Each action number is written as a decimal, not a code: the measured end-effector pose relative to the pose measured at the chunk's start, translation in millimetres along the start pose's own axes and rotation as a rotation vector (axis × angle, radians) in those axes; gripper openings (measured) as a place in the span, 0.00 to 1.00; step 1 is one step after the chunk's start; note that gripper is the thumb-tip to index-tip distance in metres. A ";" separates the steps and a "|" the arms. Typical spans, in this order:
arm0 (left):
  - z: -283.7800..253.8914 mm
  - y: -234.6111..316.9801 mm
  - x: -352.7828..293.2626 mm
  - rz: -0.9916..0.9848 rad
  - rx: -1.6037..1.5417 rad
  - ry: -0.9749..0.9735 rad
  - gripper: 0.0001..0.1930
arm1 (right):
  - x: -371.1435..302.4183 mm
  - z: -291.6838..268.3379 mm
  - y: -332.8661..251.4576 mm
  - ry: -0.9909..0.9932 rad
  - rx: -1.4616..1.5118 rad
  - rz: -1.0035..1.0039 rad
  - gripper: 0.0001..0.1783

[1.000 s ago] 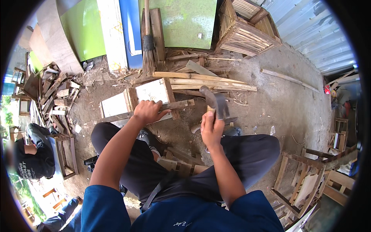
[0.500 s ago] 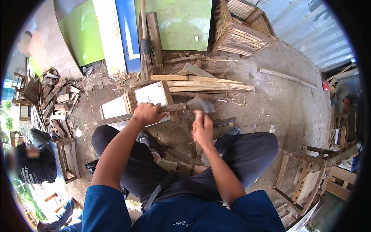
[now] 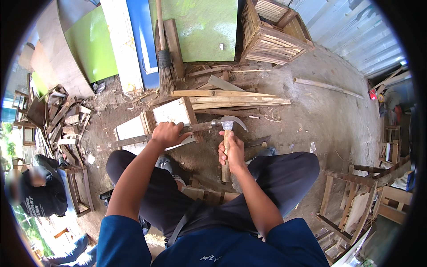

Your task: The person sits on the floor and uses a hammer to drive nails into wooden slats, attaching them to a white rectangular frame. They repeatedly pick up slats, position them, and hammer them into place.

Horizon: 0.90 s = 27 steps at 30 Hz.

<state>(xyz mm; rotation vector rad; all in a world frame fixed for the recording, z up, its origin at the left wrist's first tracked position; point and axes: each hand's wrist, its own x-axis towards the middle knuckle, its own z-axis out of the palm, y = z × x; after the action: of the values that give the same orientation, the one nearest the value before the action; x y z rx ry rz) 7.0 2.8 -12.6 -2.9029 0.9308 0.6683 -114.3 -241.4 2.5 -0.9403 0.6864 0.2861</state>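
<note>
I sit low with my knees apart over a dirt floor. My right hand [image 3: 232, 151] grips the wooden handle of a claw hammer [image 3: 227, 127], whose steel head rests at the end of a thin wooden slat [image 3: 200, 127]. My left hand [image 3: 167, 133] presses that slat down onto a small wooden box frame with a white panel [image 3: 171, 112]. A second white-panelled frame [image 3: 129, 130] lies just left of it.
Long wooden strips [image 3: 231, 99] lie beyond the box, with a broom [image 3: 165, 66] and green and blue boards [image 3: 200, 26] behind. Slatted crates [image 3: 271, 40] stand at the back right, wooden frames [image 3: 351, 204] at right, scrap wood [image 3: 58, 115] at left. Another person [image 3: 40, 196] crouches at lower left.
The hammer was raised beside my right hand; it has swung down and its head now sits on the slat's end. My left hand stayed on the slat.
</note>
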 end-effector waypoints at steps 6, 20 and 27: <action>5.0 -0.4 -1.6 0.022 -0.002 0.070 0.32 | -4.0 -9.4 -14.6 -0.059 0.003 -0.494 0.29; 3.1 0.9 0.0 -0.010 -0.008 0.060 0.33 | -0.5 -8.1 -3.4 0.077 -0.401 -0.569 0.25; 2.4 2.2 2.2 -0.025 0.026 0.102 0.34 | 6.3 -0.9 13.9 0.110 -0.837 -0.563 0.21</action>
<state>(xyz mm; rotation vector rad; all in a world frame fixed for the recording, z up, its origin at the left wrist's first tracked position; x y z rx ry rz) 6.4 0.1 -15.4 -2.9454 0.9040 0.5069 -117.0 -234.6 -10.9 -1.9108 0.3590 0.0024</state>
